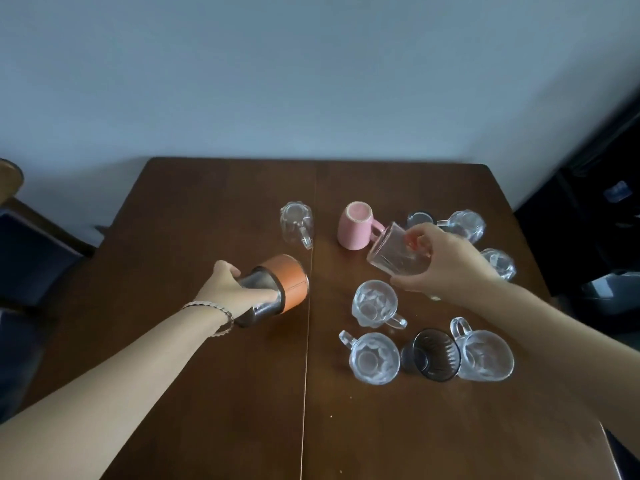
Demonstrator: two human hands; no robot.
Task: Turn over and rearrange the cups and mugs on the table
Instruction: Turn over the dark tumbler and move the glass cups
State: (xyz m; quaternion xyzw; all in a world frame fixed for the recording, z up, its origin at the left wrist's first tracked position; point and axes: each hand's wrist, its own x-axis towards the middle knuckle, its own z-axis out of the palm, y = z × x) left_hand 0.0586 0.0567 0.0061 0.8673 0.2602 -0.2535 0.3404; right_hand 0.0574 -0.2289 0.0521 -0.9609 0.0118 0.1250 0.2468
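My left hand (pixel 227 285) grips a steel cup with an orange sleeve (pixel 277 289), tilted on its side above the brown table (pixel 207 375). My right hand (pixel 440 261) holds a clear glass tumbler (pixel 394 252), tilted, just right of an upside-down pink mug (pixel 355 225). An upside-down glass mug (pixel 297 223) stands left of the pink one. Three upright glass mugs (pixel 374 303) (pixel 372 358) (pixel 485 355) and a dark smoked glass (pixel 434 355) sit in front. More glass mugs (pixel 464 225) (pixel 500 263) lie behind my right hand, partly hidden.
A seam (pixel 306 375) runs down the table's middle. A dark chair (pixel 31 258) stands at the left edge, dark furniture (pixel 595 237) at the right. A pale wall (pixel 311 81) backs the table. Bare wood shows on the left half and along the front.
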